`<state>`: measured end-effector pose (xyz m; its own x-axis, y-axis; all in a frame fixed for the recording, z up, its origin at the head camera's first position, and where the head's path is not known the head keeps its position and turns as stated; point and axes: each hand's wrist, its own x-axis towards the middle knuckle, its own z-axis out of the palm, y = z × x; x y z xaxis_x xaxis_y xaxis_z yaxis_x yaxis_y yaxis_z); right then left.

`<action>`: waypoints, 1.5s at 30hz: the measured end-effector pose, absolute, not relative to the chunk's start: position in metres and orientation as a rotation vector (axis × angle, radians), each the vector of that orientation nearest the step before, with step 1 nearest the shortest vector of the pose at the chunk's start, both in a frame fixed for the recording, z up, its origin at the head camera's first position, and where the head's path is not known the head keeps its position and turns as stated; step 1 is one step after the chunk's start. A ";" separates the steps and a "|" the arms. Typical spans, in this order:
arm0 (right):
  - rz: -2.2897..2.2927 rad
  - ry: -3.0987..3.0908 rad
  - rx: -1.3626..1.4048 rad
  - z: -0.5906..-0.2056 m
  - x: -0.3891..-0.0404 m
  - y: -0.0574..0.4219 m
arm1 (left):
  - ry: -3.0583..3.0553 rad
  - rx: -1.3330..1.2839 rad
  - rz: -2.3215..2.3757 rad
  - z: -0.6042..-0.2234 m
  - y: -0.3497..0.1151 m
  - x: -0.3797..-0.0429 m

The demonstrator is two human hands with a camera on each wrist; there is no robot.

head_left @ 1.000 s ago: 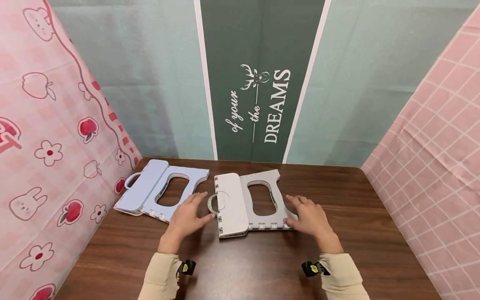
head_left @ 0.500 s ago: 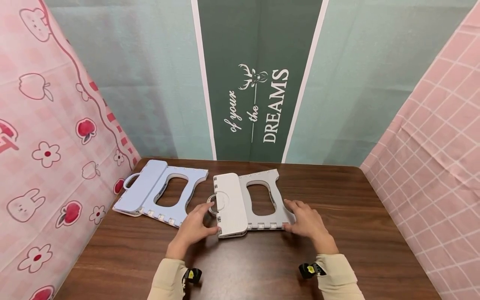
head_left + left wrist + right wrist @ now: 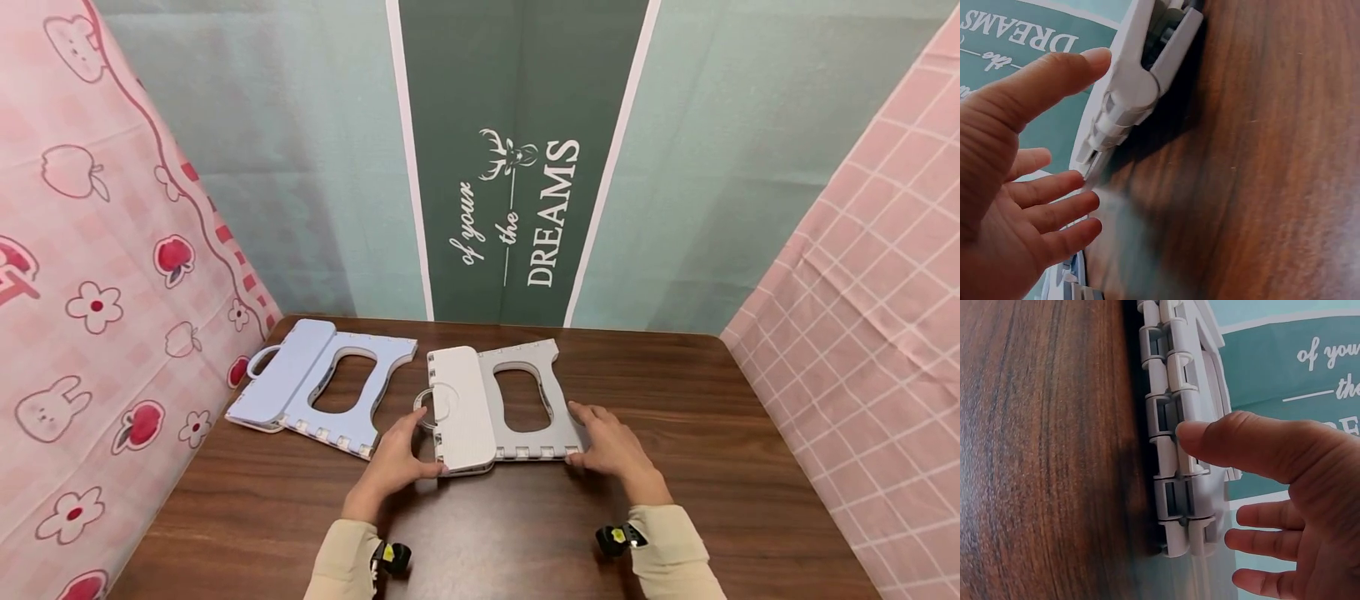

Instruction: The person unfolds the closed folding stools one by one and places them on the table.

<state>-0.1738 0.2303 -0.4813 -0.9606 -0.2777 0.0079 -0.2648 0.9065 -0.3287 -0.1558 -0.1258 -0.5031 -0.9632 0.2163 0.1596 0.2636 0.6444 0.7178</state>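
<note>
A white and grey folding step stool lies folded flat on the table, its top panel at the left and the leg panel with a big oval opening at the right. My left hand is at its left end, fingers spread by the carry handle, thumb at the near corner of the top panel. At the right end, my right hand has its thumb tip right at the hinged near edge. Its other fingers extend along the right side, spread and nearly straight.
A light blue folding step stool, also folded flat, lies left of the white one, close to my left hand. Both are on a dark wood table. Pink cloths hang at the sides, and a green printed cloth hangs behind.
My left hand has moved right and nearer me, from beside the blue stool to the white stool's left end. The right hand has shifted slightly left and down; both stools lie where they were.
</note>
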 end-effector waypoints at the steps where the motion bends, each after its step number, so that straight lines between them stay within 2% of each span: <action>1: -0.519 3.028 -0.428 -0.482 -0.174 0.231 | -2.791 -0.405 -1.239 -0.504 -0.125 -0.156; 13: -0.545 2.996 -0.421 -0.488 -0.178 0.232 | -2.862 -0.198 -1.294 -0.511 -0.121 -0.152; 26: -0.727 2.970 -0.380 -0.501 -0.184 0.230 | -2.899 -0.257 -1.405 -0.514 -0.113 -0.153; 45: -0.658 3.000 -0.442 -0.499 -0.184 0.229 | -2.870 -0.291 -1.511 -0.509 -0.110 -0.154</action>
